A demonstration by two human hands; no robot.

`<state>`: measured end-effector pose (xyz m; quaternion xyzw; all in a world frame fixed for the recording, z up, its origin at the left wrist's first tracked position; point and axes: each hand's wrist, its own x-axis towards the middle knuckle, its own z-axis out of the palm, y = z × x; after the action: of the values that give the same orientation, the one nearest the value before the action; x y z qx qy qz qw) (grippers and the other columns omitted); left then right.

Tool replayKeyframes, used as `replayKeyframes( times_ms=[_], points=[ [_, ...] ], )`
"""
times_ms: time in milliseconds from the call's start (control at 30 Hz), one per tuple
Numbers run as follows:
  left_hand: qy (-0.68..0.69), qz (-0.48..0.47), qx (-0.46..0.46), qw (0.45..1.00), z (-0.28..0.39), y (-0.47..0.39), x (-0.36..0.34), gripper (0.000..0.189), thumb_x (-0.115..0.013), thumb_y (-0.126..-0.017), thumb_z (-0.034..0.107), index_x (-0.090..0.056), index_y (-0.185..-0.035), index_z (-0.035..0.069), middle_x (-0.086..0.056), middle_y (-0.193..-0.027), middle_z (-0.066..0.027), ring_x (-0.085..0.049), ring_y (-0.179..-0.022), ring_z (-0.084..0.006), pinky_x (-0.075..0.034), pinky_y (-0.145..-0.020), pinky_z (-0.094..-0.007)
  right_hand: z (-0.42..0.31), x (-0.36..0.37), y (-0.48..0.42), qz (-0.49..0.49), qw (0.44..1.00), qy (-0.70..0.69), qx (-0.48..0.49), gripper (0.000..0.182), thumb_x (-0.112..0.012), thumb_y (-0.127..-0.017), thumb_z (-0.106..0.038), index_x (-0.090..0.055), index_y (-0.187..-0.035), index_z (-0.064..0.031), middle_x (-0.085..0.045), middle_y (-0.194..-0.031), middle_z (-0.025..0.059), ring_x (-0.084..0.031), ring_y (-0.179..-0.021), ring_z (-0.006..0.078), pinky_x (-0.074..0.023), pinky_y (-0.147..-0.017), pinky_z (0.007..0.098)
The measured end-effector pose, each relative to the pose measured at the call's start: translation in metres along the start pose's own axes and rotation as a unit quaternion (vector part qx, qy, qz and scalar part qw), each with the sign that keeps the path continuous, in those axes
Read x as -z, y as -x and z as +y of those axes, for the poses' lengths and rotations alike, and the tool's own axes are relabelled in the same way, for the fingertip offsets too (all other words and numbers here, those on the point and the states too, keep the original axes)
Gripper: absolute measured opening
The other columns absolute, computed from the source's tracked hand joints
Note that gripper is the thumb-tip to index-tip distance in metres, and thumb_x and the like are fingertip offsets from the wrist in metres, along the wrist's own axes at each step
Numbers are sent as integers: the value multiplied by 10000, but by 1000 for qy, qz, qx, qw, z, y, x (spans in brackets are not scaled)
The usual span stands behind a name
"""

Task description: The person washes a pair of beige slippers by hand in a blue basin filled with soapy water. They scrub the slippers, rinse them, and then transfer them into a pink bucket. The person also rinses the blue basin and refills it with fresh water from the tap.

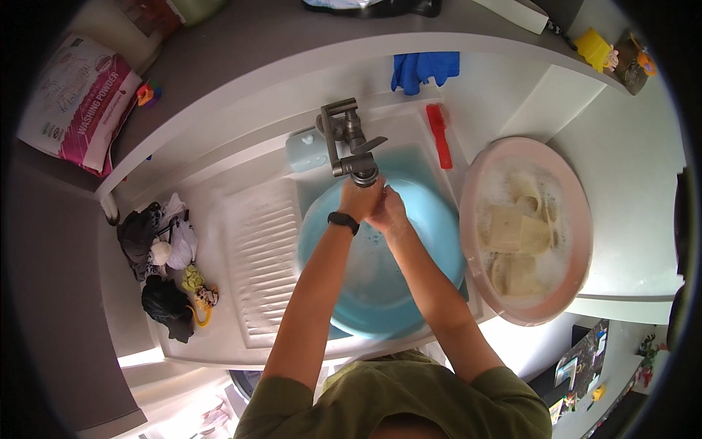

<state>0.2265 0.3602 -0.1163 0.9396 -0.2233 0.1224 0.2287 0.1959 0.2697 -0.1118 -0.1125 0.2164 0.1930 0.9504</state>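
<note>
Under the spout of a metal swivel faucet [355, 162], my two hands meet over a light blue plastic basin [439, 258]. My left hand [359, 201], with a black band at its wrist, lies against my right hand [390, 207] and partly covers it. The right fingers look curled in towards the left palm. Whether anything is between them is hidden. Cloudy water with a few bubbles fills the bottom of the basin, which sits in the sink.
A ribbed washboard [269, 263] adjoins the sink. Crumpled dark and pale clothes [156, 241] lie left. On the right, a pink basin [582, 258] holds sudsy water and beige items. Behind are a red brush [439, 137], a blue cloth [425, 71] and a washing powder bag [82, 104].
</note>
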Motion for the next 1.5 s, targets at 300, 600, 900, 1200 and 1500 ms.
replayKeyframes(
  times_ms=[300, 600, 900, 1200, 1500],
  points=[
    [208, 32, 192, 959, 26, 166, 90, 326, -508, -920, 98, -520, -1229, -3, -550, -1233, -240, -530, -1140, -386, -428, -960, -412, -21, 31, 111, 60, 676, 674, 291, 184, -550, -908, -119, -616, -1044, -15, -637, -1039, 113, -603, -987, 268, -463, -879, 351],
    [382, -74, 485, 784, 81, 309, 111, 252, -551, -936, 201, -563, -1037, -29, -644, -780, -62, -628, -675, -143, -506, -594, -255, -16, 102, 282, 218, 390, 801, 399, 452, -624, -839, -68, -438, -1241, 24, -613, -976, 138, -594, -890, 287, -478, -795, 394],
    [447, 76, 482, 750, 95, 248, 146, 339, -667, -837, 118, -468, -1050, -55, -604, -800, -61, -563, -620, -102, -464, -478, -248, -14, 97, 256, 202, 892, 377, 144, 385, -640, -823, -78, -507, -1168, 31, -621, -1029, 93, -624, -828, 181, -505, -693, 288],
    [452, 226, 341, 793, 127, 227, 176, 429, -603, -816, 12, -372, -1170, -59, -579, -898, -112, -553, -724, -117, -465, -633, -249, -6, 91, 253, 146, 945, 252, 146, 314, -560, -802, 27, -542, -1114, 54, -625, -1020, 110, -613, -933, 220, -506, -808, 339],
    [426, 230, 323, 813, 143, 228, 185, 496, -609, -851, 44, -324, -1251, -27, -545, -1008, -111, -536, -837, -134, -446, -736, -275, 1, 97, 228, 83, 967, 211, 115, 277, -542, -804, 25, -545, -1081, 45, -619, -977, 91, -612, -884, 209, -504, -784, 334]
  ],
)
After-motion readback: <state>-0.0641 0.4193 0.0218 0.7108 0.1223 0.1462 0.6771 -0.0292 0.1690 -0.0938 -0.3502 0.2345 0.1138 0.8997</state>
